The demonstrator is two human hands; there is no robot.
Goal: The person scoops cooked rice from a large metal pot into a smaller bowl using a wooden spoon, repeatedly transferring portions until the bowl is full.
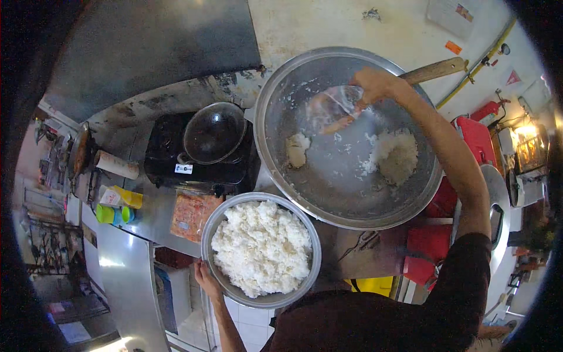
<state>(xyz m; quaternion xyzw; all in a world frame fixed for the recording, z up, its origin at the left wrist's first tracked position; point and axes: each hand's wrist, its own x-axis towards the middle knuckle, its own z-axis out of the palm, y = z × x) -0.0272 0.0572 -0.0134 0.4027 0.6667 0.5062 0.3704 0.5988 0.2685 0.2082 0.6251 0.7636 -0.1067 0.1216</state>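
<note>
My left hand [208, 281] grips the lower left rim of a round metal bowl [315, 246] heaped with cooked white rice [261, 246]. Over a much larger metal pot [352, 207] my right hand [374, 86] holds a clear plastic item [336, 105], perhaps a bag or bowl; its exact kind cannot be told. Inside the pot lie a greyish-white mound of rice [398, 156] at the right, a smaller pale lump [297, 150] at the left and scattered grains. A wooden handle [433, 70] leans over the pot's upper right rim, its far end hidden behind my right hand and wrist.
A dark wok [214, 132] sits on a black gas stove [162, 158] left of the pot. Below it lies a plastic pack of reddish-orange food [193, 215], with green cups [105, 214] farther left. Tongs [360, 242] lie under the pot's edge, red containers [429, 242] at right.
</note>
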